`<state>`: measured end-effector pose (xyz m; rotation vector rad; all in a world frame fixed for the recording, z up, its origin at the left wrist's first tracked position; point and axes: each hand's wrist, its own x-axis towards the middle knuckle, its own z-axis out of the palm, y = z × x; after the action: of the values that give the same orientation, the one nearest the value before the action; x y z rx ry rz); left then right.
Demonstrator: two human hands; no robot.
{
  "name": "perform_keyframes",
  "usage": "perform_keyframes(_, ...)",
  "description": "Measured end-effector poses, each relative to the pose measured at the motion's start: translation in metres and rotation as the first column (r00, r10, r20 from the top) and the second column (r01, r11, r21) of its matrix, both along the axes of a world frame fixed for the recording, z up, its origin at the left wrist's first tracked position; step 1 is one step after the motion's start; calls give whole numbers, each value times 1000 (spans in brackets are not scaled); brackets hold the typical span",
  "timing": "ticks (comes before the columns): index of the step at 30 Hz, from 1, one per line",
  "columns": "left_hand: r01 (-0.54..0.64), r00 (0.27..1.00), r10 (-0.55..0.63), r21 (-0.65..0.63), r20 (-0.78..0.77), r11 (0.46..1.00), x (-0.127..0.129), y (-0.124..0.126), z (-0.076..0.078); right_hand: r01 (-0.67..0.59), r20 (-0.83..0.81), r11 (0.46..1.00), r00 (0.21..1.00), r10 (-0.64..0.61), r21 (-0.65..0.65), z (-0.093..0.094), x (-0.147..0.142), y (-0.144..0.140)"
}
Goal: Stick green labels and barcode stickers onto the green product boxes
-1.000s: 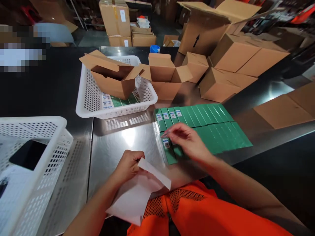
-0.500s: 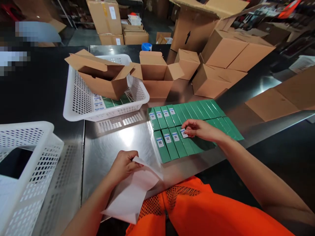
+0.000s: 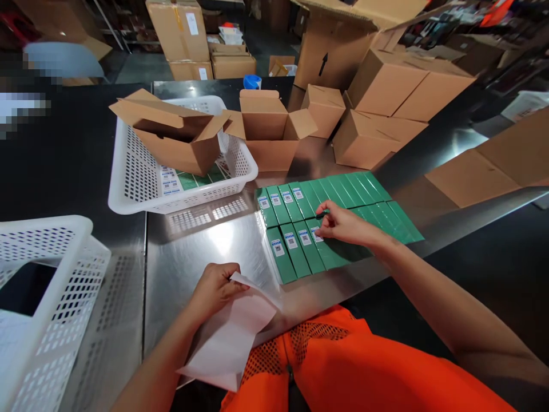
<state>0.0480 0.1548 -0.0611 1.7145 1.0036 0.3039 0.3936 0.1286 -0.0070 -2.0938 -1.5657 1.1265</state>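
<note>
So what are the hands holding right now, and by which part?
The left hand pinches the white paper sheet at its top edge. The right hand holds nothing; its fingertips rest on a green box.

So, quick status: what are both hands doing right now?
Left hand pinching white label sheet. Right hand pressing on green boxes, fourth label at fingertips. Nothing in the way.

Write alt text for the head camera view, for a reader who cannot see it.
A person's right hand presses on a row of green boxes laid flat on a metal table, some bearing small labels, while the left hand holds a white sheet. Behind stand a white basket holding an open cardboard box, and more cartons.
</note>
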Motion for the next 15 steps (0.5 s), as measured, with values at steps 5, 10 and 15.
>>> perform_keyframes(5, -66, 998, 66, -8, 6, 998, -1, 1, 3, -27, 189, 1000, 982, 29, -12, 7, 0, 3)
perform_keyframes(10, -277, 917, 336, -265, 214, 924, -2, 3, 0, -19, 272, 998, 962, 0, 65, -4, 6, -2)
perform_keyframes(15, -450, 736, 585, -400, 341, 798, -4, 17, 3, -18, 359, 995, 933, -18, 97, -19, 11, -6)
